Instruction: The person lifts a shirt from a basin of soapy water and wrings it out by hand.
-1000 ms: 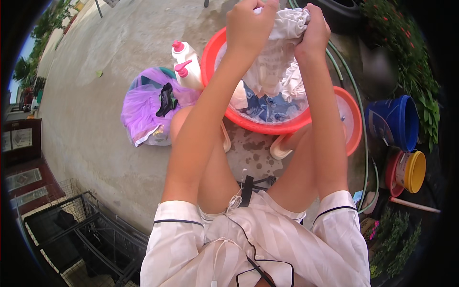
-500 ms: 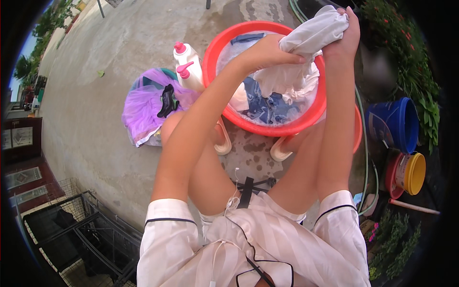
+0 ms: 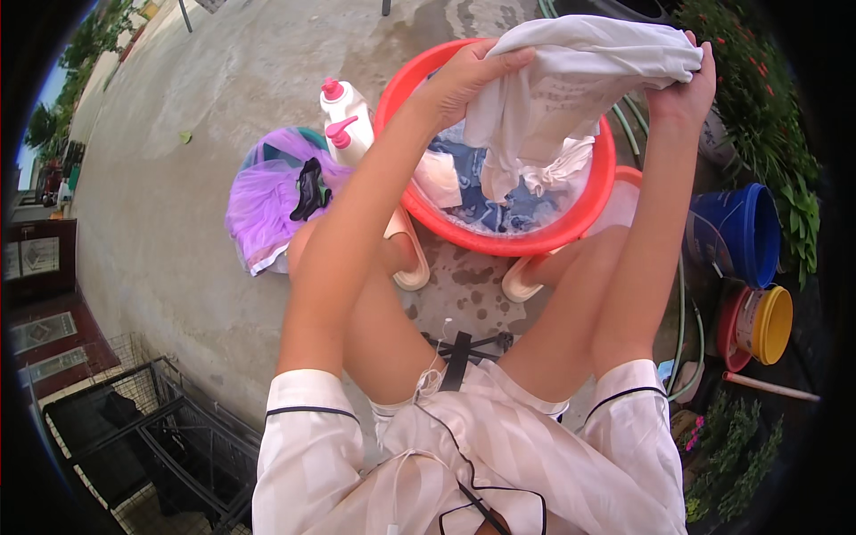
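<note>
A wet white garment (image 3: 580,76), with faint print on its cloth, is stretched between my two hands above a red basin (image 3: 499,242). My left hand (image 3: 470,78) grips its left end, thumb on top. At the far right end my right hand (image 3: 685,94) is closed on the cloth. Part of the garment hangs down toward the sudsy water. Blue clothes (image 3: 486,201) and other pale cloth (image 3: 437,178) lie soaking in the basin. The held garment hides the basin's far right part.
Two white pump bottles with pink tops (image 3: 343,116) stand left of the basin. Beside them, purple tulle (image 3: 263,201) and a black piece (image 3: 310,189) fill a green tub. On the right are a blue bucket (image 3: 731,234), a yellow bucket (image 3: 771,325) and a green hose (image 3: 682,330).
My hands have moved apart, the right one outward and slightly lower. The bunched white garment is now spread wide between them, showing its printed area.
</note>
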Motion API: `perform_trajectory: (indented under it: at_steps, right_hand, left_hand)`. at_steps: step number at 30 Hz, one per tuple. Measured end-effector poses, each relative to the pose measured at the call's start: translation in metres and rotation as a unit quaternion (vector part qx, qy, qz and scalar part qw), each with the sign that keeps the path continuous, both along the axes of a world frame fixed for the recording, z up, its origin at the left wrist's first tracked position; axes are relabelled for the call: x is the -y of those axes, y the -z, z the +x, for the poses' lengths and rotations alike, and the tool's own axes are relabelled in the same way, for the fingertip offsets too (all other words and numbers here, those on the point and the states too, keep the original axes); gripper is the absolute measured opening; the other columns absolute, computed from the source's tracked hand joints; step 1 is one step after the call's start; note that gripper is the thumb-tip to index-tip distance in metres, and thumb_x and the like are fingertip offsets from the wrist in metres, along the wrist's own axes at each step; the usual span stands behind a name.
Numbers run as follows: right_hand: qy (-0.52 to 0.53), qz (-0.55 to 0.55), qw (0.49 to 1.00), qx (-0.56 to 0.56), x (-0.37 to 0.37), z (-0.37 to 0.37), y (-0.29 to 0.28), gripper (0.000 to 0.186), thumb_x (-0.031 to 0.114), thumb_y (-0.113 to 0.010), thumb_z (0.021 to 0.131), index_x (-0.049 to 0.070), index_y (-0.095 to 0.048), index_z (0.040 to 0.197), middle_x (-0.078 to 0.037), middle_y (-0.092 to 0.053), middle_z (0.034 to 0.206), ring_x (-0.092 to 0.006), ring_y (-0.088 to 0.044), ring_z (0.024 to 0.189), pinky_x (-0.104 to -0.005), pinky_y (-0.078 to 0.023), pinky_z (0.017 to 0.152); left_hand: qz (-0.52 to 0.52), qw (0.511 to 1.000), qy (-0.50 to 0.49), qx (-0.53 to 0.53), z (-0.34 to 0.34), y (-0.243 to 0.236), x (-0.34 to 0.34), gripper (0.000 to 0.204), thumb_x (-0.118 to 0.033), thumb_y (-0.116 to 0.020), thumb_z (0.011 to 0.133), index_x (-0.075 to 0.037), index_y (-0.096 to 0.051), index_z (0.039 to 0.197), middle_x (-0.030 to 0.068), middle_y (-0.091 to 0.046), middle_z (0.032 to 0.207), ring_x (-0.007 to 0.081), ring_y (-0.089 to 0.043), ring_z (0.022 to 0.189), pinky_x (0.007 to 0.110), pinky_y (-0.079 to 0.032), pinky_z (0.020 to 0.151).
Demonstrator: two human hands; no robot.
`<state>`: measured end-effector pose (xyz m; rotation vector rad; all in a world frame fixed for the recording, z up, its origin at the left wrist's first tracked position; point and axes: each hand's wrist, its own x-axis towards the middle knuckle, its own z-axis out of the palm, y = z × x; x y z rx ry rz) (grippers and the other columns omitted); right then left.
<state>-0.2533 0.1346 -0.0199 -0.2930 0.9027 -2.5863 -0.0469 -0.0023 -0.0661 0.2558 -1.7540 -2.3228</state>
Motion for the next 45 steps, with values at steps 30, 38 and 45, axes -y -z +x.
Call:
perform_trajectory:
  at_steps: [30,38,45]
  right_hand:
    - [0.100,0.226,0.912,-0.328,0.048,0.102,0.028,0.029,0.027,-0.059,0.088,-0.002,-0.059,0.092,-0.001,-0.058,0.078,-0.0048,-0.051,0.069,-0.0195,-0.042,0.063]
    - [-0.008,0.314,0.832,-0.456,0.048,0.126,0.040,0.059,0.045,-0.069,0.075,0.002,-0.050,0.112,-0.012,-0.060,0.089,-0.0150,-0.056,0.080,-0.0279,-0.045,0.074]
    - [0.048,0.278,0.897,-0.340,0.048,0.126,0.033,0.038,0.030,-0.070,0.077,0.002,-0.053,0.098,-0.007,-0.060,0.083,-0.0109,-0.056,0.074,-0.0261,-0.046,0.066]
  left_hand:
    - [0.253,0.934,-0.236,-0.087,-0.017,-0.026,-0.036,0.026,-0.030,-0.055,0.085,-0.004,-0.057,0.091,0.0065,-0.062,0.083,0.0175,-0.062,0.074,0.033,-0.050,0.066]
    - [0.230,0.905,-0.338,-0.117,-0.013,-0.021,-0.018,0.026,-0.028,-0.050,0.089,-0.002,-0.055,0.091,0.0084,-0.061,0.085,0.0192,-0.062,0.073,0.031,-0.051,0.063]
    - [-0.024,0.913,-0.372,-0.168,-0.024,-0.016,-0.013,0.029,-0.025,-0.043,0.093,-0.001,-0.053,0.108,0.0106,-0.057,0.106,0.0209,-0.055,0.094,0.031,-0.043,0.081]
